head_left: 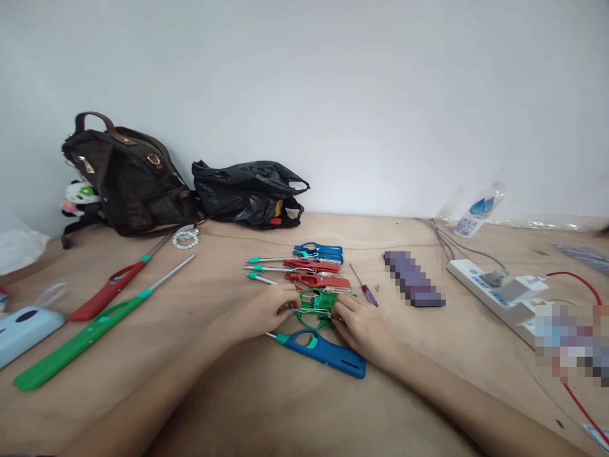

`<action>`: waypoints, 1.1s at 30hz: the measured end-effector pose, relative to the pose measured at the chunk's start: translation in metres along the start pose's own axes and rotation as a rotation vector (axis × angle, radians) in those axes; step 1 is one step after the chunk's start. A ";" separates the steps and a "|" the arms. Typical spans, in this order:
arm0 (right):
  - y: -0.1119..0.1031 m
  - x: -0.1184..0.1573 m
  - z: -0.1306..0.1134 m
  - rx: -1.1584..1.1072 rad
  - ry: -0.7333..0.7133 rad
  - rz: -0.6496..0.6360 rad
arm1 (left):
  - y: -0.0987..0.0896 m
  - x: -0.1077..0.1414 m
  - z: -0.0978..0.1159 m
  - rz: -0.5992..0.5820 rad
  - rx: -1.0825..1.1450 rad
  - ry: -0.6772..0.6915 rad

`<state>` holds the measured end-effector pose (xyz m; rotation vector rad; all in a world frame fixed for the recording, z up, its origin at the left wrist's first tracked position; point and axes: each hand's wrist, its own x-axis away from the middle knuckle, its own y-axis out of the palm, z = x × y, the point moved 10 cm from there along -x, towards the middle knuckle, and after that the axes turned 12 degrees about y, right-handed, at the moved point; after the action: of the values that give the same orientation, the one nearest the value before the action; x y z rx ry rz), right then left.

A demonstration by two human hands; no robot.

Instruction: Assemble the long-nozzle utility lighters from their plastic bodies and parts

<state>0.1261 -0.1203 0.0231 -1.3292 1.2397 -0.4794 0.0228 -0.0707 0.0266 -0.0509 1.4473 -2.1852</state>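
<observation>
Opened green lighter halves (314,299) lie between my hands, with thin wires across them. My left hand (278,304) is at their left end, fingers curled together; what they pinch is too small to name. At the right end, my right hand (356,320) has bent fingers on the green lighter parts and wire. Just below lies a whole blue lighter (326,355). Above are opened red lighter parts (316,281) with metal tubes and blue lighter parts (323,251). A purple screwdriver (368,294) and tiny screws (377,288) sit to the right.
At left are a long red lighter (109,289), a green lighter (90,333) and a pale blue case (28,330). A backpack (137,184), black plastic bag (247,190) and bracelet (185,238) are behind. Right: a blurred dark object (413,279), power strip (490,295), bottle (479,209).
</observation>
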 end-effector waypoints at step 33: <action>0.001 0.002 0.000 -0.005 -0.020 0.061 | -0.002 -0.002 0.003 0.091 -0.009 -0.056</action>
<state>0.1261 -0.1220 0.0212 -1.2935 1.2618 -0.4190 0.0250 -0.0718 0.0301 -0.0479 1.4006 -2.0877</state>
